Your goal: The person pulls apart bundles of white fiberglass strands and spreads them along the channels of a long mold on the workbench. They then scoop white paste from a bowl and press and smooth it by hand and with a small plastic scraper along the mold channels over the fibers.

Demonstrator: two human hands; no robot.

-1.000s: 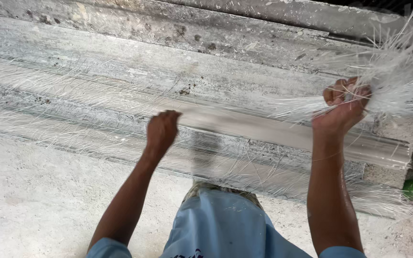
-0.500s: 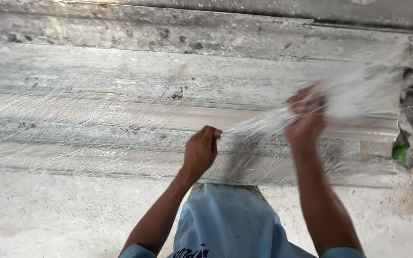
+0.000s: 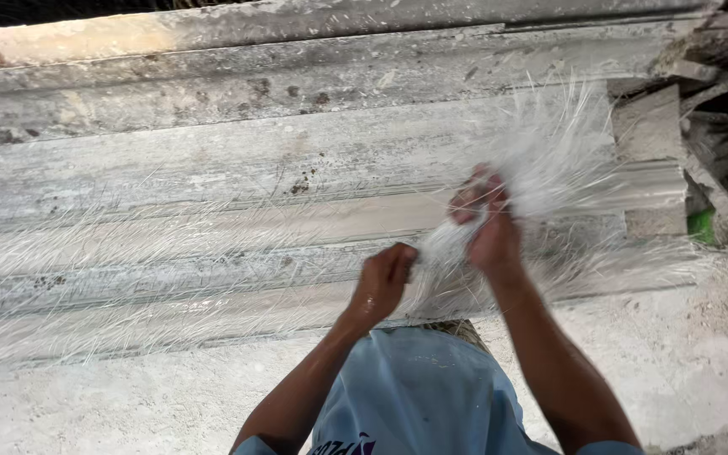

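A bundle of thin white fibre strands (image 3: 549,160) fans out up and to the right above a long grey-white moulded slab (image 3: 212,177). My right hand (image 3: 486,223) is shut on the bundle's gathered neck. Close to its left, my left hand (image 3: 385,278) is clenched on the lower end of the same strands (image 3: 440,253). More loose strands (image 3: 103,253) lie spread flat along the slab's grooves to the left. Both hands hover over the slab's near edge, a short gap apart.
The slab's stepped ridges run left to right across the view. Rough dusty ground (image 3: 86,404) lies in front of it. Broken pieces of board and rubble (image 3: 718,126) pile up at the right end, with a small green object (image 3: 701,226) among them.
My left hand has come right from mid-slab to beside the right hand. The right hand has drawn inward with the bundle, whose fan now stands above it.
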